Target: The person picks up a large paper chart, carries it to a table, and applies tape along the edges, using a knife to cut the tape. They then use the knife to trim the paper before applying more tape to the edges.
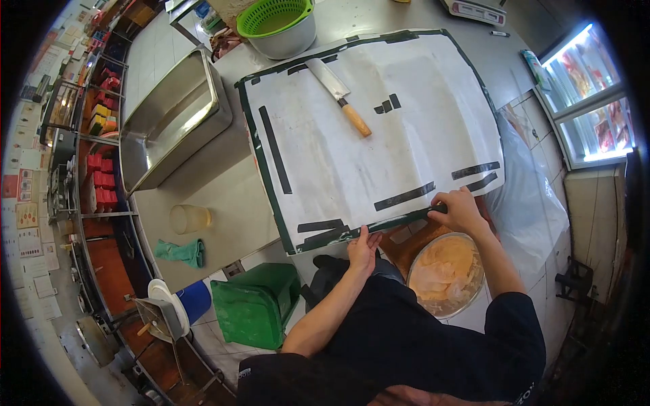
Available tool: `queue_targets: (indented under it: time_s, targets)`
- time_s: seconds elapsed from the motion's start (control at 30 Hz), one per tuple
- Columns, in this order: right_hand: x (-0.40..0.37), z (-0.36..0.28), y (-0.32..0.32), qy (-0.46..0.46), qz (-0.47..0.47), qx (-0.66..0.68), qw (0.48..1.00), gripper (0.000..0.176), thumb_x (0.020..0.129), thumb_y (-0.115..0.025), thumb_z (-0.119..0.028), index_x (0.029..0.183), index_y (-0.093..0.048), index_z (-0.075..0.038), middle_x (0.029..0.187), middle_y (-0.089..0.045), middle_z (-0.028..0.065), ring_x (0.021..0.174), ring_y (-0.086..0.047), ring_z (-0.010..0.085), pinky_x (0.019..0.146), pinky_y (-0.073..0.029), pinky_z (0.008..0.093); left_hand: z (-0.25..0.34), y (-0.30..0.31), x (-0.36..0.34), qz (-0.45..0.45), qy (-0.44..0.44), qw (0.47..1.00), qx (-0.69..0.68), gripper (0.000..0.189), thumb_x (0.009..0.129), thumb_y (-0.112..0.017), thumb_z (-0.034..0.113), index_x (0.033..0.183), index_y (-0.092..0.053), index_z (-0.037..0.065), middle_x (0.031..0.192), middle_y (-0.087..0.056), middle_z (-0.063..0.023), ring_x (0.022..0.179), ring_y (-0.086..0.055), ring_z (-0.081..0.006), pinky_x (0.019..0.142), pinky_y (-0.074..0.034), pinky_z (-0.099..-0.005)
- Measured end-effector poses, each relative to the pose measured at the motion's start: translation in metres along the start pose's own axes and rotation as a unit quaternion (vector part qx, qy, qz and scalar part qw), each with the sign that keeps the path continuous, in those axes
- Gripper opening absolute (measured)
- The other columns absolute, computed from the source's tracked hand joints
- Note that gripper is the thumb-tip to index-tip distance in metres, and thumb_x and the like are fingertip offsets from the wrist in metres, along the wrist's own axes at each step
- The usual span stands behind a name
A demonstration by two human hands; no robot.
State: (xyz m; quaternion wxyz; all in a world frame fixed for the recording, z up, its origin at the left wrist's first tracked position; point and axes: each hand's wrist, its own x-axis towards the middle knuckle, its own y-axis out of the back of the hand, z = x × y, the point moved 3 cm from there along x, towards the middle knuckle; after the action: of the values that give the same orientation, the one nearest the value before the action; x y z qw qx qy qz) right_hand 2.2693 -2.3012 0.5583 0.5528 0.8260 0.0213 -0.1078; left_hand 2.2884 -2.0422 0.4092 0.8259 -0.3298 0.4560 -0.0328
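A large white board (420, 149), edged in dark green tape with black tape strips on its face, lies on the metal table. Its near edge is held by both my hands. My left hand (362, 254) grips that edge with the thumb on top, the fingers partly hidden below. Further right, my right hand (462, 213) closes around the same edge near the corner. A cleaver (355, 120) with a wooden handle rests flat on the board toward its far side, away from both hands.
Left of the board are a deep steel pan (217, 111), a glass of yellowish liquid (189, 219) and a green cloth (179, 252). A green colander (274, 17) stands behind. Below are a green bin (250, 308) and a bowl of pale orange contents (445, 274).
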Motion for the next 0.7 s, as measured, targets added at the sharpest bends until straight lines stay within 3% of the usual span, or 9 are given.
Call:
queue_targets:
  time_s: [0.33, 0.5, 0.7]
  targets:
    - [0.002, -0.003, 0.002, -0.008, -0.015, -0.001, 1.000, 0.028, 0.075, -0.073, -0.038, 0.088, -0.065, -0.015, 0.075, -0.067, 0.0065, 0.075, -0.062, 0.0255, 0.079, -0.038, 0.0381, -0.021, -0.027, 0.015, -0.003, 0.001, 1.000, 0.030, 0.027, 0.094, -0.058, 0.024, 0.114, -0.055, 0.006, 0.108, -0.063, -0.0092, 0.100, -0.062, -0.0227, 0.091, -0.049, -0.0390]
    - [0.003, 0.017, 0.014, -0.006, -0.041, 0.081, 0.996, 0.031, 0.074, -0.074, -0.039, 0.091, -0.066, -0.014, 0.077, -0.068, 0.0068, 0.077, -0.062, 0.0265, 0.079, -0.038, 0.0380, -0.019, -0.026, 0.014, -0.006, -0.004, 0.999, 0.054, 0.032, 0.094, -0.057, 0.028, 0.117, -0.053, 0.006, 0.110, -0.062, -0.0104, 0.102, -0.061, -0.0232, 0.092, -0.048, -0.0389]
    - [-0.002, 0.019, 0.008, 0.023, -0.021, 0.083, 0.996, 0.030, 0.074, -0.073, -0.039, 0.090, -0.066, -0.015, 0.077, -0.067, 0.0070, 0.076, -0.062, 0.0281, 0.079, -0.039, 0.0388, -0.041, -0.058, 0.013, -0.054, 0.058, 0.994, 0.076, 0.034, 0.095, -0.055, 0.031, 0.117, -0.052, 0.005, 0.110, -0.061, -0.0105, 0.107, -0.060, -0.0232, 0.092, -0.048, -0.0382]
